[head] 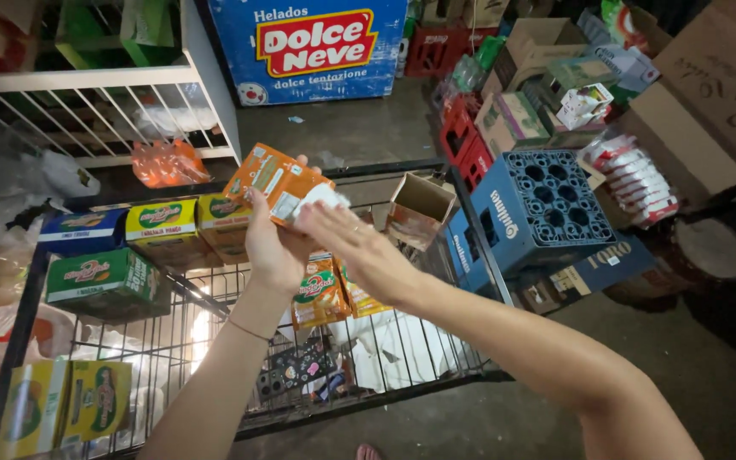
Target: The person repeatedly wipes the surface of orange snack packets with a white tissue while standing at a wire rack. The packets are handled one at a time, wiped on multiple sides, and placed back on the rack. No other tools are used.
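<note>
So both hands are up over the wire rack (215, 341), pretty much dead centre of the view. The left hand (273, 247) is curled around the lower end of an orange carton (276, 183), thumb on one side and fingers wrapped behind, so it's properly gripping it and the carton sticks up tilted toward 11 o'clock. The right hand (359, 247) comes in from 5 o'clock with the fingers stretched out nearly flat, mostly open, fingertips resting on a white bit (321, 203) at the carton's near corner; can't tell if that's a label or a scrap of paper, and it doesn't look pinched, just touched. Right under the hands there are a couple of orange and green sachet packs (321, 294) standing in the rack. Out at 9 o'clock from the hands sits a row of yellow and green boxes (163, 223) next to a blue one (83, 230), with a green box (100, 277) just below them. At 3 o'clock is a small open cardboard box (419, 209) on the rack's edge, and beyond it a blue plastic bottle crate (543, 209) on the floor. Up at 12 o'clock there's a big blue freezer chest (308, 51), well apart from the hands.
</note>
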